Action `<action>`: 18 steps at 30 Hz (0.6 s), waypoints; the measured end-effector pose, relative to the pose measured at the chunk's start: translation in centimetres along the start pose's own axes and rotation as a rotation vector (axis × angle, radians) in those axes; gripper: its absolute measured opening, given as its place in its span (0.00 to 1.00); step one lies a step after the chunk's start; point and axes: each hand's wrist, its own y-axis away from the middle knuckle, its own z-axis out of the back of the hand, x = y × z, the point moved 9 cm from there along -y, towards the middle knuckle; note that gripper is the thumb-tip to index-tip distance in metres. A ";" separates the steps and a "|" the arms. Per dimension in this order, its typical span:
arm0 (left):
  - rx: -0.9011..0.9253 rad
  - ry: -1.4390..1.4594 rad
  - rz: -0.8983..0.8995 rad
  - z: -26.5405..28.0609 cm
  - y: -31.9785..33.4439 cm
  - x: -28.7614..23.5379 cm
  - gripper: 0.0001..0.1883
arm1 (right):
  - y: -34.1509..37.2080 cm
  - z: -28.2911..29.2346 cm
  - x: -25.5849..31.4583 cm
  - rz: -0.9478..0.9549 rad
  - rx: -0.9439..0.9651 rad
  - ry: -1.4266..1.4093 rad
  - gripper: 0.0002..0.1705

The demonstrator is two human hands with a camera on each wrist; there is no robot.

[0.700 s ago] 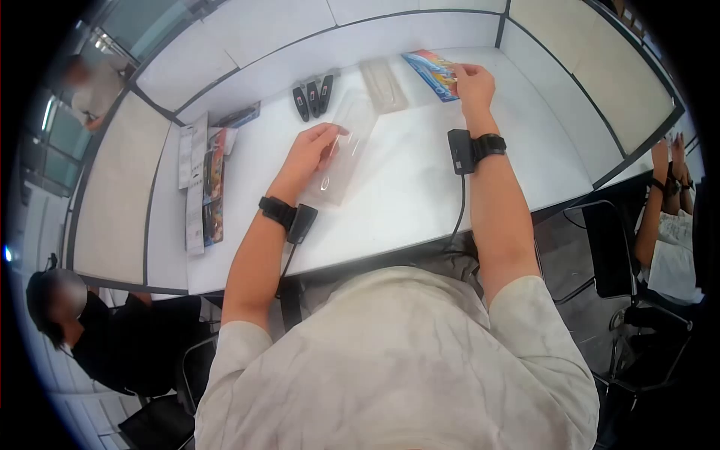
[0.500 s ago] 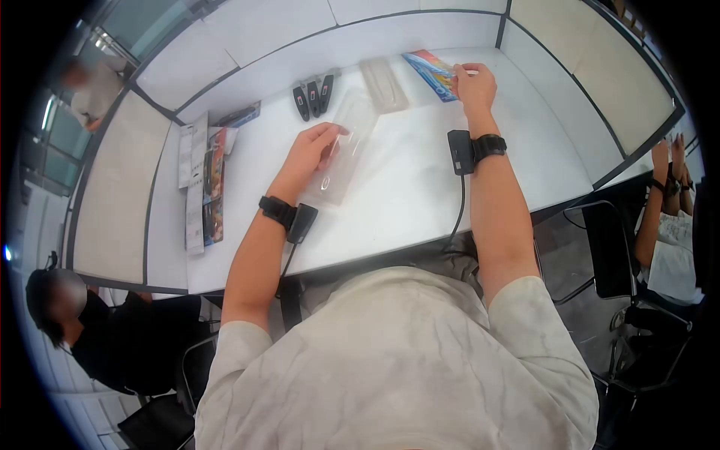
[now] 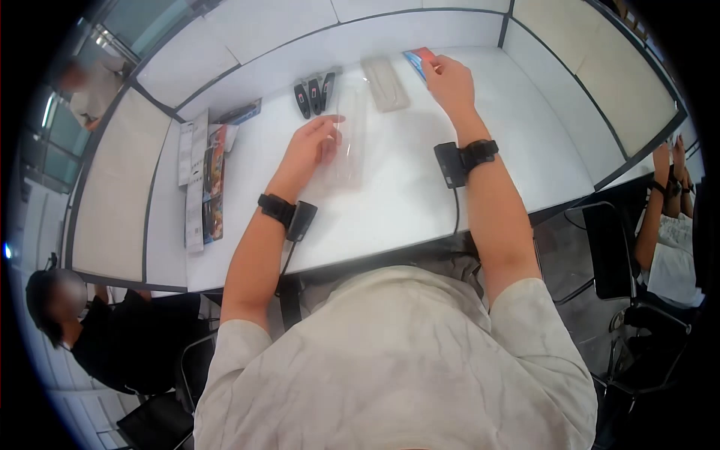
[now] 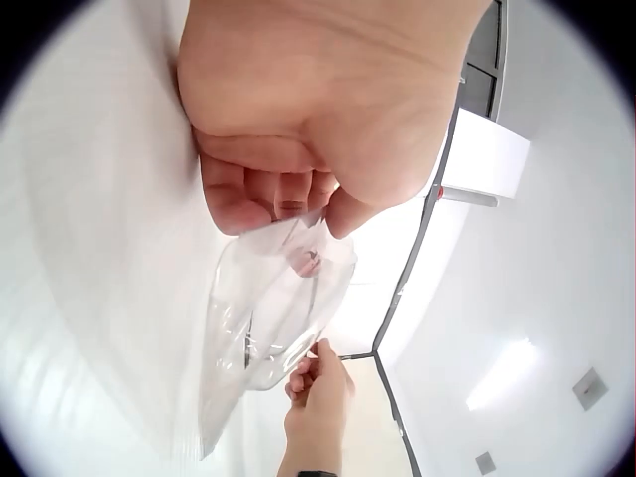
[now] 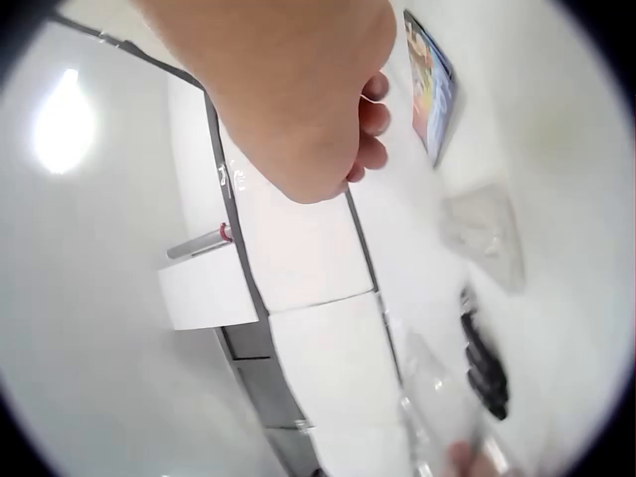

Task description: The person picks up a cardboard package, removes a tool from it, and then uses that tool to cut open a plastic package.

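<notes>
My left hand (image 3: 309, 150) pinches the edge of a clear plastic blister shell (image 3: 349, 154) between thumb and fingers, and the shell tilts over the white table. In the left wrist view, the clear shell (image 4: 268, 308) extends away from the fingertips. My right hand (image 3: 451, 84) hovers by a printed cardboard card (image 3: 417, 63) in blue and red at the back, overlapping it in the head view. The right wrist view has the card (image 5: 430, 89) apart from the loosely curled fingers, with nothing visible in them.
Three black-handled tools (image 3: 313, 96) lie at the back, beside another clear plastic shell (image 3: 385, 84). Printed packages (image 3: 214, 184) line the table's left side, with one more package (image 3: 241, 114) behind them. Low partition walls (image 3: 360, 36) enclose the table's back and sides.
My right hand has moved left, now covering more of the card. The clear shell in my left hand has swung to stand more upright in the head view, its lower end shifting right.
</notes>
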 end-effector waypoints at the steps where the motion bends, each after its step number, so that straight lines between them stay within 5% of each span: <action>1: 0.012 -0.002 0.003 0.0 0.1 -0.1 0.17 | -0.1 0.3 -0.3 0.019 -0.065 0.162 0.18; 6: 0.023 0.015 -0.011 -0.2 -0.1 -0.1 0.17 | 0.3 -1.1 -3.4 0.173 -0.162 0.727 0.29; 10: 0.041 0.011 -0.019 -0.3 0.0 -0.3 0.17 | -0.2 -2.0 -5.1 -0.001 -0.045 0.731 0.33; 18: 0.044 -0.006 -0.011 -0.2 0.0 -0.1 0.17 | -0.9 -1.7 -5.7 0.011 -0.107 0.757 0.27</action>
